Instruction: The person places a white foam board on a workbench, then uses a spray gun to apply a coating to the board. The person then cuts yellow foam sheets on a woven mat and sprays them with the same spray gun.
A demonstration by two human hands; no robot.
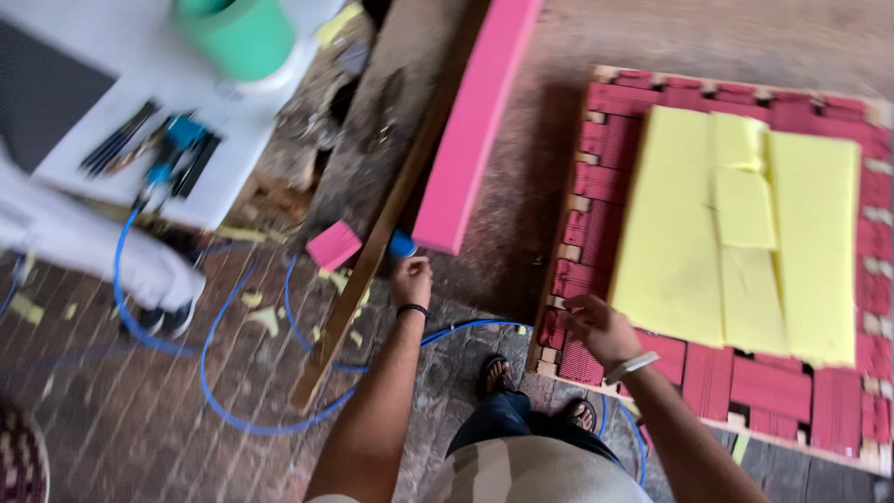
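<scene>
My left hand (411, 278) reaches forward and is closed around a small blue-capped object (402, 245) at the near end of a long pink foam bar (475, 121). My right hand (596, 326), with a white wristband, rests on the near left corner of a wooden frame with red webbing (596, 224). Yellow foam sheets (745, 233) lie on top of that frame. The right hand's fingers are curled at the frame's edge; what they hold cannot be made out.
A wooden plank (372, 251) leans along the floor beside the pink bar. A pink foam block (333, 245), yellow scraps and a blue air hose (233, 410) lie on the brick floor. A white table (140, 102) carries tools and a green bucket (244, 37). Another person's leg (102, 247) stands at left.
</scene>
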